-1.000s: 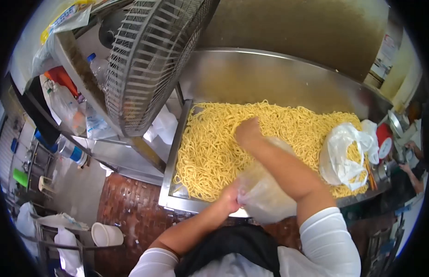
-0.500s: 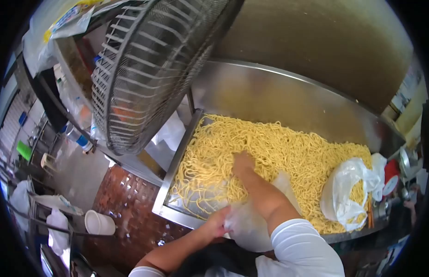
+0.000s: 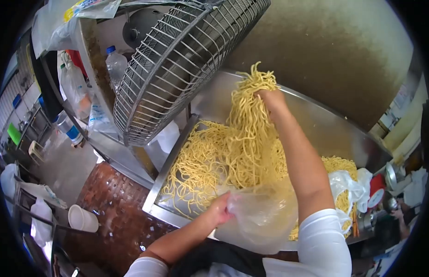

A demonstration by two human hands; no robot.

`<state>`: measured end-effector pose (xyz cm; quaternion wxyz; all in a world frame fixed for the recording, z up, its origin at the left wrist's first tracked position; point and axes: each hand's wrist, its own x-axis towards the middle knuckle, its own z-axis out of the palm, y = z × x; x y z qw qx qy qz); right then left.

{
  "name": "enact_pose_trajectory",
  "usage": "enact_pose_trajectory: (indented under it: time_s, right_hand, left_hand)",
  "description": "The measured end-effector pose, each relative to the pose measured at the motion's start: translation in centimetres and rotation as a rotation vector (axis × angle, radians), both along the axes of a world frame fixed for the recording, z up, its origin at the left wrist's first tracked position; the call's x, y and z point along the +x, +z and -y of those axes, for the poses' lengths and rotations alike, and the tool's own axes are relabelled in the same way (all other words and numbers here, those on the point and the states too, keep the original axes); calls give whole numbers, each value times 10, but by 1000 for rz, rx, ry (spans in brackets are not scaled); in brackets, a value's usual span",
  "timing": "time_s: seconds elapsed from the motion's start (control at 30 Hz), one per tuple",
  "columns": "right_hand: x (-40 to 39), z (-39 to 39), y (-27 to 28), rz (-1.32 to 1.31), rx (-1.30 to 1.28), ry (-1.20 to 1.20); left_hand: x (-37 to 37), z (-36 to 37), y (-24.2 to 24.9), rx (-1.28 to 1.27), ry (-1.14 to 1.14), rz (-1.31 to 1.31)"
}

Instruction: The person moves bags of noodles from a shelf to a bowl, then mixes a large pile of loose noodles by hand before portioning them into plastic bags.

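My right hand [image 3: 271, 99] is raised high over the metal tray [image 3: 152, 197], closed around a big clump of yellow noodles [image 3: 249, 124] that hangs down in long strands. Low at the tray's front edge, my left hand [image 3: 220, 210] pinches the rim of a clear plastic bag [image 3: 263, 217]. The bag's mouth gapes open below the hanging strands. More loose noodles [image 3: 196, 161] lie spread across the tray, thinner at the left, where bare metal shows. My right forearm hides part of them.
A large caged fan [image 3: 177, 69] leans in close at the upper left. To the right stand a noodle-filled white plastic bag [image 3: 341, 182], chopsticks [image 3: 355, 224] and a red scale [image 3: 377, 189]. A white bucket [image 3: 82, 218] sits on the brick floor. Another person's hand [image 3: 399, 214] shows at far right.
My right hand has risen from the noodle pile, lifting a large clump. My left hand still holds the bag, which has spread wider. The view has shifted slightly.
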<state>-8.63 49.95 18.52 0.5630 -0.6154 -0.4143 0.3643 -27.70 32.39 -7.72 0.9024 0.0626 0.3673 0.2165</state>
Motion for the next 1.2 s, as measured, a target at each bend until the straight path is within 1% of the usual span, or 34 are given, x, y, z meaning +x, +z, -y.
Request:
enact_pose_trajectory:
  time_s: [0.07, 0.13, 0.17, 0.2, 0.23, 0.27, 0.3, 0.33, 0.37, 0.4, 0.43, 0.47, 0.5, 0.57, 0.6, 0.63, 0.67, 0.7, 0.77, 0.8, 0.83, 0.87, 0.9, 0.93, 0.97, 1.03, 1.07, 1.1, 1.13, 1.17, 1.2]
  right_hand:
    - [2, 1, 1, -25, 41, 43]
    - [2, 17, -25, 176, 133, 18]
    - [-11, 38, -32, 285, -52, -40]
    - [-11, 52, -62, 290, -57, 87]
    - [-10, 70, -104, 378, -68, 222]
    - [-27, 105, -102, 691, -307, 417]
    - [-37, 123, -132, 1010, -761, 651]
    - [-16, 140, -250, 509, -464, 652]
    - [12, 137, -348, 87, -803, 911]
    - [39, 134, -440, -218, -1213, 1089]
    - [26, 124, -429, -212, -1220, 1105]
    - [1, 111, -399, -80, -1009, 1374]
    - [-17, 100, -357, 47, -769, 1620]
    - [-26, 91, -210, 364, -700, 1509]
    - [-27, 86, -197, 360, -702, 1525]
    - [-28, 83, -191, 778, -572, 1497]
    - [-29, 81, -192, 1182, -415, 1422]
    - [-30, 90, -207, 1170, -411, 1434]
    - [-32, 127, -259, 1445, 15, 1178]
    - [-36, 141, -262, 1563, 226, 1024]
    - [-38, 149, -263, 1581, 348, 972]
    - [-39, 149, -262, 1583, 346, 973]
    - [-44, 147, -246, 1500, 96, 1060]
    - [-47, 146, -231, 1404, -153, 1135]
    - [-49, 147, -221, 1408, -153, 1137]
    - [-53, 149, -202, 908, -85, 797]
    - [-60, 153, -195, 911, -87, 798]
    - [-75, 163, -191, 830, -65, 859]
    - [-95, 173, -189, 742, -43, 910]
    - [-113, 178, -190, 655, -15, 955]
    - [-136, 180, -256, 519, 95, 1041]
  left_hand:
    - [-4, -20, -13, -55, 120, 85]
    - [-7, -43, -30, -45, 160, 92]
    - [-10, -53, -38, -38, 196, 98]
    - [-15, -64, -47, -38, 198, 93]
    - [-22, -74, -54, 0, 187, 177]
    - [-25, -80, -56, 37, 173, 260]
    - [-26, -83, -51, 38, 173, 254]
    - [-27, -86, -41, 76, 148, 103]
    - [-28, -87, -36, 112, 127, -46]
    - [-31, -87, -44, 110, 139, -50]
    - [-34, -87, -61, 101, 101, -33]
    - [-39, -83, -72, 87, 64, -18]
    - [-43, -77, -75, 77, 77, -26]
    - [-50, -70, -80, 141, 115, -89]
    - [-56, -59, -65, 133, 128, -95]
    - [-65, -44, -34, 261, 11, -308]
    - [-74, -35, -17, 387, -114, -523]
    - [-87, -31, -23, 376, -113, -533]
    - [-112, -23, -39, 919, -537, -894]
    - [-117, -22, -40, 914, -542, -895]
    - [-119, -22, -40, 1011, -598, -955]
    - [-120, -22, -41, 1108, -651, -1013]
    - [-113, -22, -30, 1107, -646, -1010]
    - [-101, -25, -8, 926, -460, -955]
    - [-90, -33, 8, 745, -280, -892]
    - [-71, -60, 15, 606, 72, -633]
    - [-62, -71, 38, 699, 170, -586]
    - [-56, -74, 65, 781, 260, -537]
    - [-55, -76, 89, 774, 246, -535]
    - [-57, -80, 112, 755, 250, -392]
    - [-60, -83, 122, 733, 256, -251]
